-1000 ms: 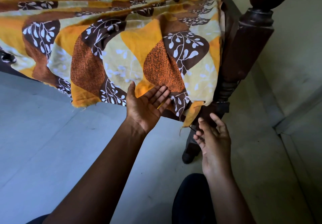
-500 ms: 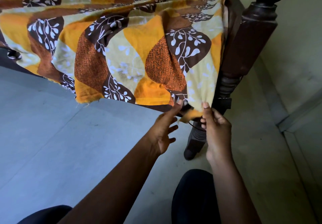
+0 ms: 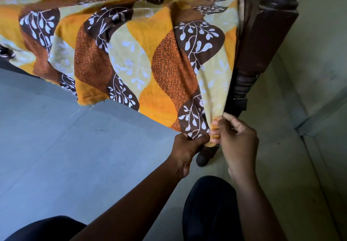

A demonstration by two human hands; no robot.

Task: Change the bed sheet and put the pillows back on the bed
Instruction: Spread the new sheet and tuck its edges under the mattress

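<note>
the patterned bed sheet hangs over the side of the bed, its lower corner drawn down beside the dark wooden bedpost, just above the floor. the left hand pinches that corner with curled fingers; the right hand, touching close beside it, grips the same corner's edge between thumb and fingers.

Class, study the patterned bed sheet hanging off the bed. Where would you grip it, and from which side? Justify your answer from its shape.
Grip the bed sheet at its lowest hanging corner beside the bedpost, coming from below and in front. The cloth narrows to a free point there, so it is probably easy to pinch. The left hand and right hand both pinch it there.
</note>
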